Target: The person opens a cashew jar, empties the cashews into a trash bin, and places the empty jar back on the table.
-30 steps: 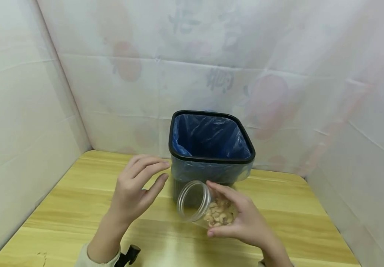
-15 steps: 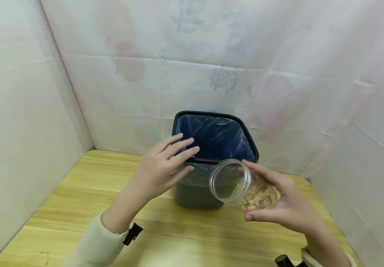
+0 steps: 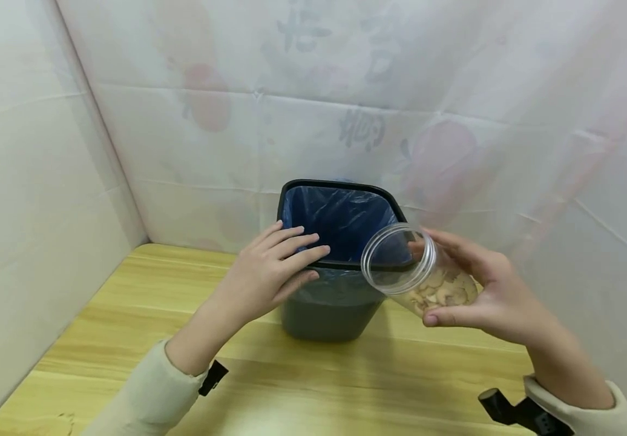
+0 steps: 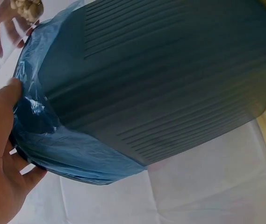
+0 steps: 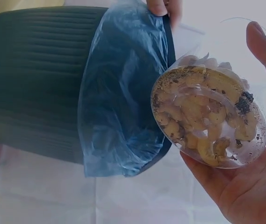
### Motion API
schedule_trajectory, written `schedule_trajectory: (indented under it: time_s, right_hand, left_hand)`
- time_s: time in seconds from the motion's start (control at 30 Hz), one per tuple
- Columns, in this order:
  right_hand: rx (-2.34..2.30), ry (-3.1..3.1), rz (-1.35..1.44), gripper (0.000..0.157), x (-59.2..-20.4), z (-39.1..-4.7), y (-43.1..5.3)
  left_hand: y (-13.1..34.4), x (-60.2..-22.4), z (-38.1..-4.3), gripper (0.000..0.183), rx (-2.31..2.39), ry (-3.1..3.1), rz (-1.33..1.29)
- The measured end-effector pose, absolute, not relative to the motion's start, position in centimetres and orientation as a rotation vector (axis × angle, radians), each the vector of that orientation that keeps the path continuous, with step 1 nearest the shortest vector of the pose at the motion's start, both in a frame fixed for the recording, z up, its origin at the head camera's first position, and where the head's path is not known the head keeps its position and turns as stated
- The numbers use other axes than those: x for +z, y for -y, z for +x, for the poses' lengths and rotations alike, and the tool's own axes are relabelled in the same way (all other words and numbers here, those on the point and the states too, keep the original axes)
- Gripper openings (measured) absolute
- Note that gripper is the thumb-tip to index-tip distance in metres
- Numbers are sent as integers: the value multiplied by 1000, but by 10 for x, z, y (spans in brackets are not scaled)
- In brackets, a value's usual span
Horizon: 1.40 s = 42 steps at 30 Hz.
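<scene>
My right hand (image 3: 482, 284) grips a clear plastic jar (image 3: 400, 257) from its right side, thumb below and fingers above. The jar has no lid on, lies tilted with its mouth to the left, and overlaps the bin's front right corner in the head view. Cashews (image 3: 446, 289) lie in its lower part; dark crumbs stick to the base (image 5: 210, 116) in the right wrist view. My left hand (image 3: 270, 272) rests at the bin's (image 3: 330, 315) front left rim with fingers spread and fairly straight, the thumb outside. A blue bag (image 4: 76, 149) lines the bin and folds over its rim.
The bin stands on a wood-grain table (image 3: 183, 303). A pale cloth wall (image 3: 313, 139) rises close behind it, with further cloth panels at left and right. Black wrist mounts (image 3: 520, 412) sit at both sleeves.
My right hand has carried the jar right and upward to the bin's rim, cashews still inside. The left hand has moved right and forward from beside the bin onto its rim.
</scene>
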State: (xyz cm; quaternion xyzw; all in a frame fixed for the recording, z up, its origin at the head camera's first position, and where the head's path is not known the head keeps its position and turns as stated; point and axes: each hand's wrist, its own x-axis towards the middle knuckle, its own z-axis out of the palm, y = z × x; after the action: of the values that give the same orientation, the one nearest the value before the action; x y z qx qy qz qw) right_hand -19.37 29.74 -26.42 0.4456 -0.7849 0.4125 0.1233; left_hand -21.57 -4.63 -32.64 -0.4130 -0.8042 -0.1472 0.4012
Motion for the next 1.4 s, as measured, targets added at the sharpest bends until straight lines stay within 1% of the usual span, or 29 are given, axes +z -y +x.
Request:
schedule_trajectory:
  time_s: [0.23, 0.6, 0.93, 1.23, 1.4]
  right_hand:
    - [1085, 2383, 1262, 110, -250, -198, -300]
    - [963, 2482, 1183, 107, -230, -206, -299]
    - [801, 2636, 1006, 104, -214, -218, -299]
    - [717, 2714, 1030, 97, -204, -236, -292]
    - [697, 2741, 1050, 97, -199, -244, -288]
  left_hand:
    - [48, -329, -218, 40, -373, 1979, -1053]
    - [62, -331, -229, 45, -478, 2004, -1145]
    - [67, -331, -230, 46, -482, 2036, -1172]
    - [65, -331, -229, 46, -503, 2044, -1168]
    - [63, -332, -227, 47, -527, 2039, -1155]
